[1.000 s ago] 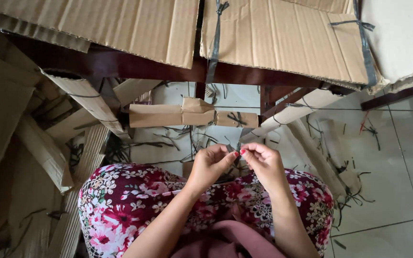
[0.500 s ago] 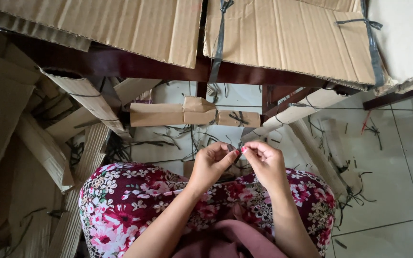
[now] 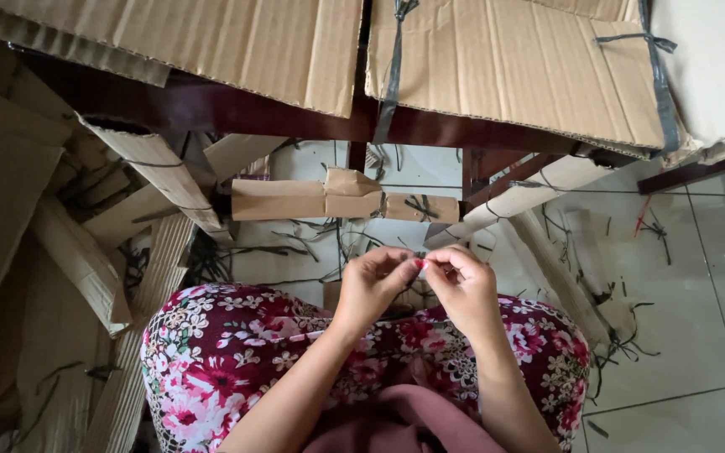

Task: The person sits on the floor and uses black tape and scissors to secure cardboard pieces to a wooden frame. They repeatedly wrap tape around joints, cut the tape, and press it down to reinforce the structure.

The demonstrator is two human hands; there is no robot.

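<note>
My left hand [image 3: 371, 289] and right hand [image 3: 463, 285] meet above my lap, fingers pinching a thin dark strip [image 3: 420, 256], barely visible. It looks light and limp; best gripped near its ends. Folded cardboard [image 3: 341, 198] lies at twelve o'clock.

The pale shiny tile floor [image 3: 698, 302] on the right is mostly open, with only thin dark strips [image 3: 623, 335] lying about. On the left, brown cardboard pieces [image 3: 86, 260] pile up and block the way. Ahead, flat brown cardboard sheets [image 3: 497, 67] on dark wooden bars [image 3: 237, 109] hang low.
</note>
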